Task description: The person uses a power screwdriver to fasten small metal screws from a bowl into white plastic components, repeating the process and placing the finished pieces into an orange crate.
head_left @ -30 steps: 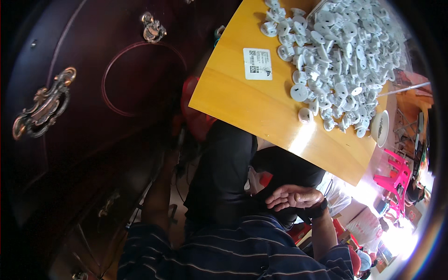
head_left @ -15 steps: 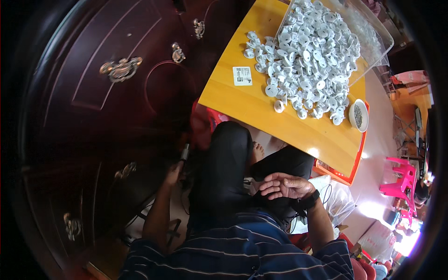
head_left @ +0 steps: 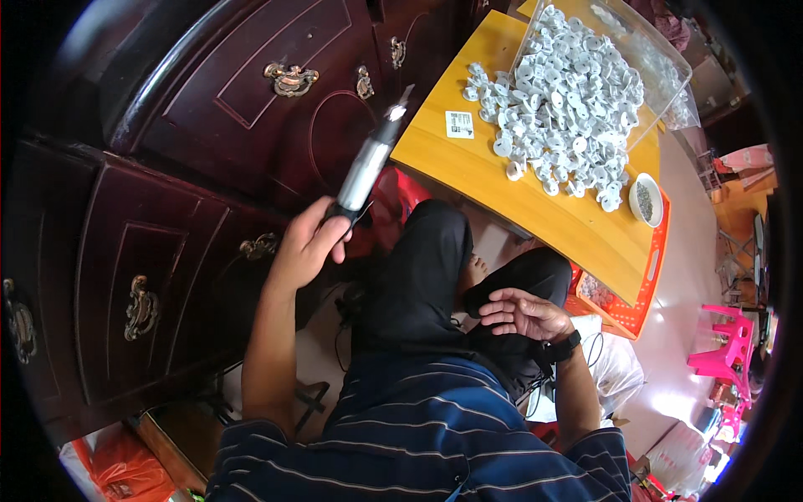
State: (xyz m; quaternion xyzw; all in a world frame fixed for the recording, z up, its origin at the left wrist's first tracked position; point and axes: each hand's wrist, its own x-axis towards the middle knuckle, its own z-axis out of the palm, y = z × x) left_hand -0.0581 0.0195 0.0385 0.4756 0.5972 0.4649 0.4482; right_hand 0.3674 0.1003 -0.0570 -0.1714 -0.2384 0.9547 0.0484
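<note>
An electric screwdriver (head_left: 365, 174) with a silver barrel and black ends is gripped at its lower end by my left hand (head_left: 305, 244). Its bit points up and away, beside the table's left corner. My right hand (head_left: 529, 315) rests palm up over my right thigh, fingers loosely spread, holding nothing. Beyond my knees, many small white plastic parts (head_left: 575, 105) with round discs lie heaped on the yellow table (head_left: 539, 224). A white bowl (head_left: 658, 206) of small grey metal pieces, perhaps screws, sits at the table's right edge.
Dark wooden cabinets (head_left: 242, 192) with brass handles stand close on the left. A clear plastic box (head_left: 667, 105) lies tilted behind the heap. An orange-red crate (head_left: 619, 315) is below the table's right side. A pink stool (head_left: 724, 350) stands farther right.
My left hand has risen from low beside the cabinet, bringing the electric screwdriver up into clear view. The whole view has shifted slightly. My right hand keeps its open pose on the thigh.
</note>
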